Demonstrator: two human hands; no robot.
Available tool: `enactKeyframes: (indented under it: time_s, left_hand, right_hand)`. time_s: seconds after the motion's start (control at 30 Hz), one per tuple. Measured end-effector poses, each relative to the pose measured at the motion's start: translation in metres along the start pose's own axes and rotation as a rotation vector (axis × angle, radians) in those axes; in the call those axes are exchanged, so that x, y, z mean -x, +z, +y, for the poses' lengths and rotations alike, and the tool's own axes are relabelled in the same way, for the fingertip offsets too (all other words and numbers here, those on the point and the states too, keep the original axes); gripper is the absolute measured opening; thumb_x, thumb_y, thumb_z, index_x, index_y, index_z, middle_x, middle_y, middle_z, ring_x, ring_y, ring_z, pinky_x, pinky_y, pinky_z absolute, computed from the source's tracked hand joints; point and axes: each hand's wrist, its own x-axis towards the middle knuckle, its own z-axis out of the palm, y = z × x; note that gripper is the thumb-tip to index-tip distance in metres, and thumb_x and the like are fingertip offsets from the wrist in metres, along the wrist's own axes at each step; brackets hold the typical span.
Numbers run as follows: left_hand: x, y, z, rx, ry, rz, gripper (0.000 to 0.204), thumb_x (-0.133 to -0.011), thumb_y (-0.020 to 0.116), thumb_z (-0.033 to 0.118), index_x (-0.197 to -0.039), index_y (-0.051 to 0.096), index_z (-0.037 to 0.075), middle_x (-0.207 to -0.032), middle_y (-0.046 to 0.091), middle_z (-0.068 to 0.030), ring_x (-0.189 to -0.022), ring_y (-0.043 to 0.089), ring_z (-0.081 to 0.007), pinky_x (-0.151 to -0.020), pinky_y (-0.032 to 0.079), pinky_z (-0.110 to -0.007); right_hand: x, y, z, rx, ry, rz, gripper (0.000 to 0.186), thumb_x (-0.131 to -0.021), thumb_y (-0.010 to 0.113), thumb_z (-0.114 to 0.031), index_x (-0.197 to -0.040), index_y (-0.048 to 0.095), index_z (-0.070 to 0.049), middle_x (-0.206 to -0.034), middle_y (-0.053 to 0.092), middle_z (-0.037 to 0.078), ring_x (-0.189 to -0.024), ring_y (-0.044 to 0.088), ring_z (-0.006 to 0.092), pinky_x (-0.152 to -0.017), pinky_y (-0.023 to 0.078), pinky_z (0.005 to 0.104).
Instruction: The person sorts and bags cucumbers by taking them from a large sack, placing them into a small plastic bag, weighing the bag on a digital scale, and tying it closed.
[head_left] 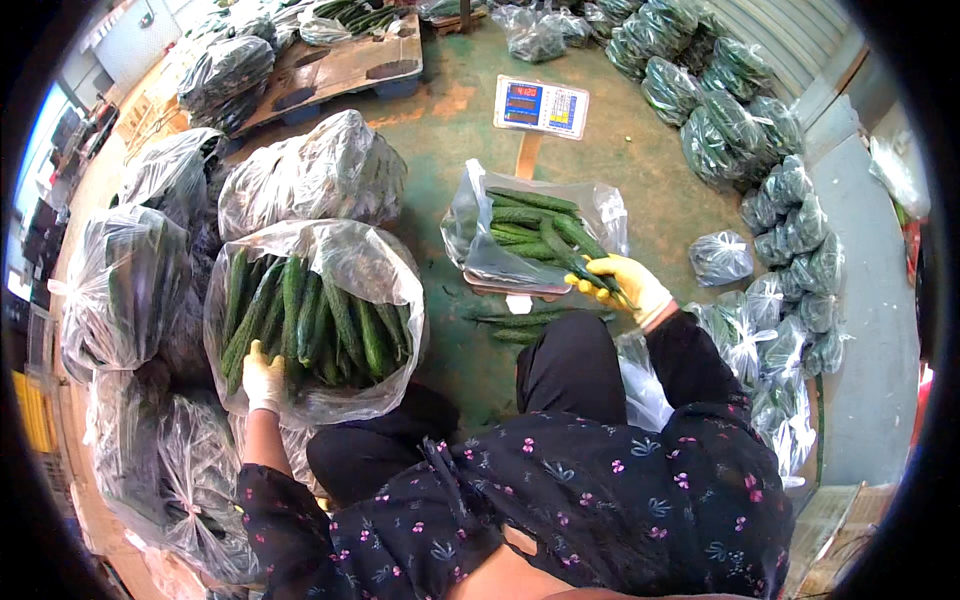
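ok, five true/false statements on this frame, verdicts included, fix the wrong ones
1. The right hand holds green cucumbers. True.
2. The left hand is at the scale. False: it is at the open bag of cucumbers on the left.
3. The scale display stands beyond the clear bag it faces over. True.
4. Both hands are bare. False: both wear gloves.
5. Loose cucumbers lie nearer the person than that clear bag. True.

Scale (541, 107) partly hidden beneath bagged cucumbers (533, 216); shirt (590, 490) cut off by lower edge.
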Motion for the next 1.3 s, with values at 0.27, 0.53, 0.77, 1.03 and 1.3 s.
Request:
enactKeyframes:
  time_s: [0.27, 0.53, 0.77, 1.03, 1.3]
  left_hand:
    - [0.031, 0.027, 0.030, -0.057, 0.080, 0.155, 0.061, -0.065, 0.077, 0.028, -0.116, 0.054, 0.002, -0.105, 0.058, -0.0213, -0.096, 0.056, -0.0369, -0.084, 0.046, -0.042]
    - [0.044, 0.012, 0.040, -0.006, 0.016, 0.106, 0.066, -0.064, 0.076, 0.038, -0.115, 0.053, 0.004, -0.111, 0.056, -0.0222, -0.100, 0.054, -0.0385, -0.087, 0.043, -0.045]
    - [0.048, -0.008, 0.089, -0.100, -0.068, -0.060, 0.071, -0.063, 0.072, 0.032, -0.124, 0.044, 0.007, -0.123, 0.049, -0.0197, -0.107, 0.052, -0.0371, -0.088, 0.045, -0.042]
    - [0.050, 0.007, 0.036, 0.284, -0.087, 0.261, 0.033, -0.077, 0.054, 0.020, -0.104, 0.062, 0.004, -0.102, 0.061, -0.0196, -0.096, 0.058, -0.0349, -0.085, 0.045, -0.041]
    - [0.085, -0.045, 0.122, 0.174, 0.263, -0.318, 0.033, -0.080, 0.053, 0.031, -0.096, 0.065, 0.004, -0.088, 0.064, -0.0184, -0.086, 0.061, -0.0342, -0.077, 0.048, -0.040]
  right_hand:
    - [-0.095, 0.051, 0.009, -0.705, -0.307, 0.053, 0.030, -0.086, 0.054, -0.014, -0.106, 0.046, 0.008, -0.091, 0.059, 0.018, -0.069, 0.059, 0.0218, -0.055, 0.052, 0.0262]
    - [-0.206, 0.062, 0.032, -0.075, -0.146, 0.339, 0.043, -0.085, 0.058, -0.040, -0.113, 0.050, -0.008, -0.106, 0.050, 0.011, -0.091, 0.050, 0.0267, -0.078, 0.044, 0.0392]
    - [-0.201, 0.022, 0.008, 0.304, 0.040, 0.233, 0.024, -0.082, 0.062, -0.036, -0.093, 0.057, -0.015, -0.086, 0.059, -0.001, -0.079, 0.055, 0.0167, -0.069, 0.044, 0.0348]
    - [-0.134, 0.087, -0.002, 1.183, -0.649, 0.263, 0.028, -0.085, 0.058, -0.021, -0.106, 0.059, -0.003, -0.096, 0.066, 0.006, -0.085, 0.062, 0.0164, -0.077, 0.048, 0.0304]
    - [-0.123, 0.236, 0.069, 1.422, -0.935, -0.068, 0.045, -0.073, 0.065, -0.014, -0.116, 0.054, -0.006, -0.107, 0.060, 0.014, -0.100, 0.058, 0.0280, -0.088, 0.044, 0.0369]
